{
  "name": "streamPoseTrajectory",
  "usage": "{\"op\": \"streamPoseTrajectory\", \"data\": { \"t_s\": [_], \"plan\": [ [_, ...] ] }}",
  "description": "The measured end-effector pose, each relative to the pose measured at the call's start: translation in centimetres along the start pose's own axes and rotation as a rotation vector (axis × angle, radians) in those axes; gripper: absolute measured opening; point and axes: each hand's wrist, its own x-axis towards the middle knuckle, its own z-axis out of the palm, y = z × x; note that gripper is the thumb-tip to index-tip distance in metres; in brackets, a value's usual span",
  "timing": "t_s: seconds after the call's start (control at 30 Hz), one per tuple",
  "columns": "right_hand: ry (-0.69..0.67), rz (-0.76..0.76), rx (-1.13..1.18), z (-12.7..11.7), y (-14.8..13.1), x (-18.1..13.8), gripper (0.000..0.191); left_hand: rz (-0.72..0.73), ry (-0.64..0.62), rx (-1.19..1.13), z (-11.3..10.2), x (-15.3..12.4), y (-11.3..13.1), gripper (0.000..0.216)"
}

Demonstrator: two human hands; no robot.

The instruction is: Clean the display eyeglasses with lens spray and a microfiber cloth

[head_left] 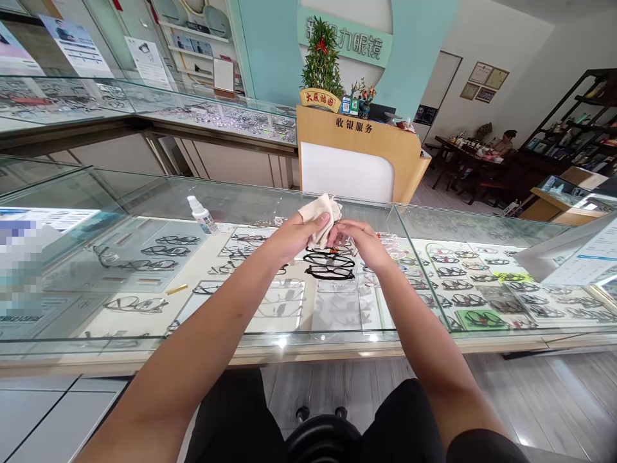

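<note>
My left hand is closed on a cream cleaning cloth held above the glass display counter. My right hand meets it from the right, fingers pinched on a thin pair of glasses that is mostly hidden by the cloth and fingers. Both hands hover over black-framed glasses lying on the counter top just below them. A small white spray bottle stands on the glass to the left of my hands.
Rows of glasses lie inside the display case. A wooden cashier desk with a potted plant stands behind the counter. A person sits at a dark table far right. A stool seat is between my knees.
</note>
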Motion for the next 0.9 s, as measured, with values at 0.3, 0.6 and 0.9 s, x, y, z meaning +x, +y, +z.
{"op": "streamPoseTrajectory", "data": {
  "t_s": [0.3, 0.6, 0.9],
  "plan": [
    [-0.034, -0.012, -0.047, -0.08, 0.64, 0.16, 0.039, -0.009, 0.113, -0.107, 0.34, 0.15, 0.69, 0.056],
    [-0.084, 0.013, -0.031, -0.38, 0.93, 0.10, 0.042, -0.006, -0.146, -0.060, -0.10, 0.13, 0.52, 0.049],
    [-0.080, 0.041, -0.027, -0.21, 0.70, -0.03, 0.049, 0.114, 0.049, 0.052, 0.71, -0.30, 0.89, 0.058]
  ]
}}
